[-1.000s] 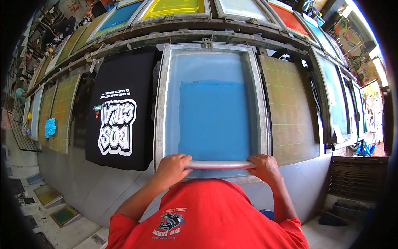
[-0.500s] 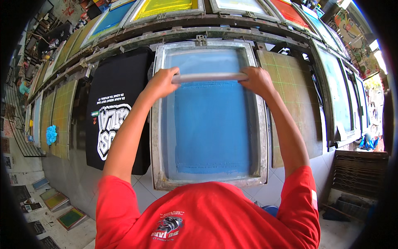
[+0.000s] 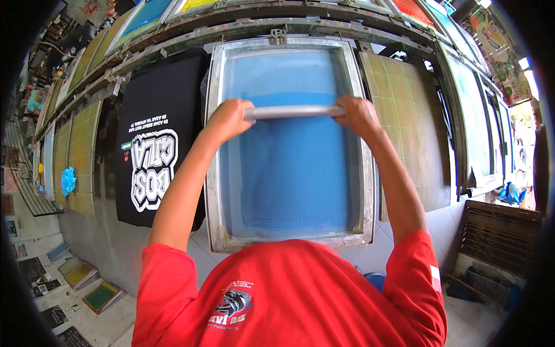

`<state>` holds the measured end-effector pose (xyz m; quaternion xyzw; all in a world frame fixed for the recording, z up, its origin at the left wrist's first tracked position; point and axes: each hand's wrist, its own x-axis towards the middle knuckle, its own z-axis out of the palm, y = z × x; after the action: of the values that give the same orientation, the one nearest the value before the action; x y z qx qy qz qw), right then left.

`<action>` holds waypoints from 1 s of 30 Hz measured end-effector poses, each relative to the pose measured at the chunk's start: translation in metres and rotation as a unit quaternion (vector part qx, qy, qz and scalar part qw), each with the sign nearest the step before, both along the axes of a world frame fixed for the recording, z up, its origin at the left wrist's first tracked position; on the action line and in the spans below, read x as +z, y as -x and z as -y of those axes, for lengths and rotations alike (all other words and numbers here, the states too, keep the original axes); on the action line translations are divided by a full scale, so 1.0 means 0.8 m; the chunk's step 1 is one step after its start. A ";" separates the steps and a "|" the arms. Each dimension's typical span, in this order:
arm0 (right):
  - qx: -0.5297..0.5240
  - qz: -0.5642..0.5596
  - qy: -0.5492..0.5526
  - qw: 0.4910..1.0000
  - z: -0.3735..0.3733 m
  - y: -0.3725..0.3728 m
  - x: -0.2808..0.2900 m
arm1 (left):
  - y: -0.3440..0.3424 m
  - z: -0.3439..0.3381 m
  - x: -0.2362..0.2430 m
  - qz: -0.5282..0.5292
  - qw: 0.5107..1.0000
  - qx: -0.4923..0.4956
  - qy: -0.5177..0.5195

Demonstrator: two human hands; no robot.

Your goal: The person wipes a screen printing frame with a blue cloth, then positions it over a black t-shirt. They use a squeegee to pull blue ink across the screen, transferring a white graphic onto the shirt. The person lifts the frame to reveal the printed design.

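Observation:
A screen-printing frame (image 3: pixel 212 173) with a pale metal rim lies in front of me, its mesh (image 3: pixel 298 173) blue across the middle. Across the upper half of the mesh lies a squeegee (image 3: pixel 295 112) with a long greyish bar. My left hand (image 3: pixel 231 117) is closed around the squeegee's left end. Its right end sits in my right hand (image 3: pixel 358 115), fingers wrapped over it. Both arms reach forward, roughly level with each other. The squeegee's lower edge and any ink against it are hard to make out.
On the left, a black T-shirt (image 3: pixel 167 92) with a white print lies on a board. A bare board with green grid lines (image 3: pixel 404 133) stands to the right. A beam (image 3: pixel 324 29) with a hinge clamp (image 3: pixel 278 36) runs behind the frame. A light-blue crumpled cloth (image 3: pixel 68 181) lies far left.
The squeegee has moved toward me over the mesh, both hands still on it. A darker blue band now shows behind it. The whole view has shifted slightly.

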<state>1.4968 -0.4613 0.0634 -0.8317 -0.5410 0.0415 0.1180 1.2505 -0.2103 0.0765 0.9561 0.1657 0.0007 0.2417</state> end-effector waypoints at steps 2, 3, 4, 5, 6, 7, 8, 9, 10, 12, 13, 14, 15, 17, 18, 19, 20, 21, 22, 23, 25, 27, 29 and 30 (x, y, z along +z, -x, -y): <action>0.018 -0.007 -0.022 1.000 0.043 0.036 -0.007 | 0.040 0.037 -0.006 0.015 0.999 -0.002 -0.033; 0.016 0.006 -0.027 0.999 0.065 0.059 -0.012 | 0.064 0.060 -0.011 0.014 0.999 0.005 -0.029; 0.025 0.025 -0.046 0.998 0.090 0.084 -0.017 | 0.090 0.084 -0.015 0.014 1.000 0.011 -0.025; 0.024 0.025 -0.062 0.997 0.116 0.109 -0.018 | 0.116 0.111 -0.018 0.017 0.999 0.007 -0.029; 0.030 0.039 -0.085 0.995 0.141 0.135 -0.018 | 0.144 0.138 -0.019 0.029 0.999 0.001 -0.039; 0.031 0.012 -0.065 0.997 0.166 0.162 -0.016 | 0.170 0.165 -0.018 0.008 0.999 0.000 -0.036; 0.035 -0.009 -0.047 0.998 0.189 0.187 -0.010 | 0.195 0.189 -0.015 -0.006 0.999 -0.004 -0.040; 0.027 -0.020 -0.043 0.999 0.209 0.212 -0.003 | 0.218 0.209 -0.011 -0.016 0.999 -0.004 -0.028; 0.020 -0.033 -0.040 0.998 0.223 0.232 0.003 | 0.234 0.224 -0.006 -0.027 0.999 -0.007 -0.023; 0.012 -0.045 -0.035 0.998 0.237 0.254 0.013 | 0.251 0.236 0.001 -0.026 0.999 -0.009 0.017; 0.010 -0.047 -0.027 0.998 0.239 0.260 0.018 | 0.255 0.238 0.006 -0.056 0.998 -0.012 0.034; 0.008 -0.063 -0.028 0.998 0.237 0.259 0.022 | 0.254 0.235 0.009 -0.034 0.998 -0.001 0.053; 0.009 -0.074 -0.024 0.997 0.231 0.251 0.025 | 0.248 0.226 0.012 -0.040 0.997 0.009 0.069; 0.009 -0.061 -0.007 0.998 0.211 0.228 0.030 | 0.231 0.202 0.021 -0.035 0.997 0.015 0.065; 0.008 -0.058 -0.023 0.998 0.199 0.213 0.032 | 0.218 0.187 0.025 -0.025 0.999 0.011 0.044; 0.007 -0.051 -0.038 0.998 0.185 0.195 0.035 | 0.203 0.171 0.028 0.004 1.000 0.002 0.017; -0.001 -0.045 -0.037 0.998 0.166 0.175 0.036 | 0.184 0.152 0.030 0.012 1.000 0.014 0.004; -0.010 -0.039 -0.037 0.998 0.145 0.153 0.037 | 0.161 0.129 0.031 0.035 0.999 0.015 0.024; -0.027 -0.040 -0.033 0.998 0.121 0.130 0.038 | 0.137 0.107 0.032 0.049 0.999 0.014 -0.007; -0.027 -0.034 -0.052 0.998 0.095 0.108 0.039 | 0.113 0.085 0.033 0.077 0.997 0.015 -0.027; -0.025 -0.014 -0.070 0.997 0.047 0.066 0.040 | 0.066 0.043 0.034 0.064 0.998 0.018 -0.019; -0.016 0.005 -0.055 0.998 0.007 0.031 0.039 | 0.027 0.009 0.031 0.075 0.997 0.016 -0.007; -0.027 0.002 -0.058 0.998 -0.020 0.005 0.034 | -0.003 -0.014 0.024 0.082 0.996 0.020 -0.019; -0.031 0.001 -0.060 0.998 -0.030 -0.004 0.029 | -0.015 -0.022 0.019 0.076 0.997 0.026 -0.019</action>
<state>1.4999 -0.4375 0.0863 -0.8397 -0.5162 0.0039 0.1686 1.2621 -0.1924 0.0917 0.9531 0.1715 0.0830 0.2353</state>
